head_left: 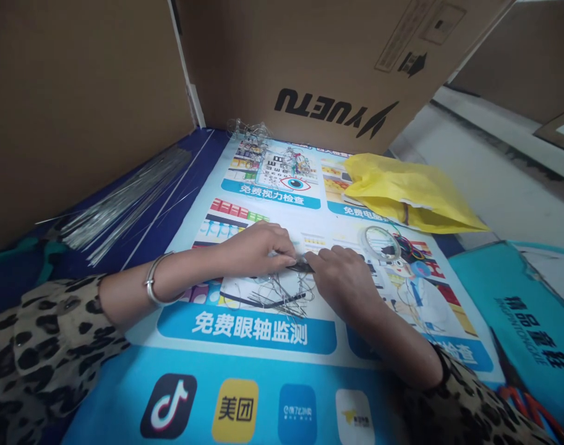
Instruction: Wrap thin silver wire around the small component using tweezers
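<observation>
My left hand [258, 248] and my right hand [340, 278] meet at the middle of a printed blue poster [245, 334] that covers the table. Both have their fingers pinched together on a small dark object [303, 266] held between them; I cannot make out what it is. Under the hands lies a loose heap of short thin metal wires [275, 296]. A silver bangle [154, 281] sits on my left wrist. Both arms wear leopard-print sleeves.
A bundle of long silver wires [119, 207] lies at the left. A yellow plastic bag [407, 194] rests at the back right, with a clear tape roll [379, 241] and coloured bands beside it. Cardboard boxes [328, 68] wall the back. A teal bag [523, 321] sits at the right.
</observation>
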Motion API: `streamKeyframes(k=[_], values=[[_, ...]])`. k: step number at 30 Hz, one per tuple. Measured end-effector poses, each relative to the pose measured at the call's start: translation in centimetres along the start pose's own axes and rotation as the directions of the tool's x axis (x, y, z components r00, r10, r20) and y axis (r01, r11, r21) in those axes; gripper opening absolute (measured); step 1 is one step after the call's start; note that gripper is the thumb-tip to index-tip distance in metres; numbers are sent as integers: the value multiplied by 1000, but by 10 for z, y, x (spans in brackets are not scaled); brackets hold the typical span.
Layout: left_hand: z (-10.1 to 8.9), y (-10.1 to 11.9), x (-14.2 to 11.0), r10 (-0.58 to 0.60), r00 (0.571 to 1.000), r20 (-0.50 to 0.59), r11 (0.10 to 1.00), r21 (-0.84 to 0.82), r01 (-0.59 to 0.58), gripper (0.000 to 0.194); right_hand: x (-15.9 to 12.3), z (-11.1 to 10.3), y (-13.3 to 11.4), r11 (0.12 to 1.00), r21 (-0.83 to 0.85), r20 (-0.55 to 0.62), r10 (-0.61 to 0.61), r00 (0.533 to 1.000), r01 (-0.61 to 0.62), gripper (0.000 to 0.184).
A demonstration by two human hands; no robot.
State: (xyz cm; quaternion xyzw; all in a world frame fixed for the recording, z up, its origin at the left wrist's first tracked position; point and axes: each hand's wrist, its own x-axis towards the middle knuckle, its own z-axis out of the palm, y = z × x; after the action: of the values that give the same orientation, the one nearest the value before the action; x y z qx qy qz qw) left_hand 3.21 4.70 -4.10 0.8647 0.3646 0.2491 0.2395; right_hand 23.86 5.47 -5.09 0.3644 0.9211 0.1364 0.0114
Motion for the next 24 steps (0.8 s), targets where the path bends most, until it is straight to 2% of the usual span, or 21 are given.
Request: streamKeyframes(k=[3,8,17,24], values=[[1,-1,0,-26,1000,-1,997,-71,26,16,0,-2,-1,1000,-7,-4,-15,1000,15,19],[1,-1,0,-66,998,12,994,-87,67,19,-1,-3,-2,999,-24,-30,-32,999,31,21],[1,0,0,-8,1000,12,999,-50,8,19,1,1,0,999,-29,-73,-43,996,41,17],[1,1,-1,22,999,28,999,28,-23,18,1,0,-1,998,-42,-90,-50,995,47,21]])
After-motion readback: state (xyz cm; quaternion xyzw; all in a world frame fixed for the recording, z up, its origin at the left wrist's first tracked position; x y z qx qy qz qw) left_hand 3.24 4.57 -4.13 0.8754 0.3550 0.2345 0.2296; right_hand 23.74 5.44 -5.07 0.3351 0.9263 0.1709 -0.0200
